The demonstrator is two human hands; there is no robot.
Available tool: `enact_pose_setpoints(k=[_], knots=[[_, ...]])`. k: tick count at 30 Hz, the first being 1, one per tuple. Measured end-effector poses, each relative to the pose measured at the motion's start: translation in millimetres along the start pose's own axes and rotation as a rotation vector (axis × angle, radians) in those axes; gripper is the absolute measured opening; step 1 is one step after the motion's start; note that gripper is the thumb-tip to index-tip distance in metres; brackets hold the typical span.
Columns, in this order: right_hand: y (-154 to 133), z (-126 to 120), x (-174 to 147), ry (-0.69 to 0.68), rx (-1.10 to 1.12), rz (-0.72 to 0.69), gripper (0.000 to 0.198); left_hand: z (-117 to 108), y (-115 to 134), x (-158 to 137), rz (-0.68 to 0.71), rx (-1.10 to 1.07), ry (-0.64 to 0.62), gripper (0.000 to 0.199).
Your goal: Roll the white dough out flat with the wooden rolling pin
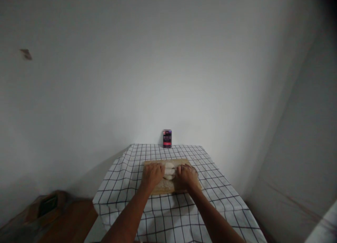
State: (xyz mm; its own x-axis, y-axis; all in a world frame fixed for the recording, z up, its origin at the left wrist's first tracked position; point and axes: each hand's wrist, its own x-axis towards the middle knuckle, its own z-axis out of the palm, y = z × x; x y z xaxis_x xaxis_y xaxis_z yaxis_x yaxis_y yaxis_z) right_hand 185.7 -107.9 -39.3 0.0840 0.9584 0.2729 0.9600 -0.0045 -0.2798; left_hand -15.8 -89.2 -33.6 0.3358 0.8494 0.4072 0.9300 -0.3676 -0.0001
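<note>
Flattened pale dough (169, 177) lies on a wooden board (163, 192) in the middle of the table. Across it runs a light, floury rolling pin (170, 171), with dough showing both beyond it and on the near side. My left hand (154, 172) is closed around the pin's left part, fingers curled and knuckles up. At the right part, my right hand (186, 172) is closed the same way. Both hands cover the pin's ends and some of the board.
A white tablecloth (121, 190) with a dark grid covers the table. At its far edge a small upright device with a blurred screen (167, 139) leans against the white wall (168, 78). A brown wooden object (58, 201) stands low at the left.
</note>
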Motion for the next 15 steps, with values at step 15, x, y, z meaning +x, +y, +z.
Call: enact_pose_setpoints(k=[15], knots=[[3.1,11.0,6.1,0.028,0.023,-0.031,0.045,14.2,-7.3,-0.9,0.023,0.012,0.036,0.037]])
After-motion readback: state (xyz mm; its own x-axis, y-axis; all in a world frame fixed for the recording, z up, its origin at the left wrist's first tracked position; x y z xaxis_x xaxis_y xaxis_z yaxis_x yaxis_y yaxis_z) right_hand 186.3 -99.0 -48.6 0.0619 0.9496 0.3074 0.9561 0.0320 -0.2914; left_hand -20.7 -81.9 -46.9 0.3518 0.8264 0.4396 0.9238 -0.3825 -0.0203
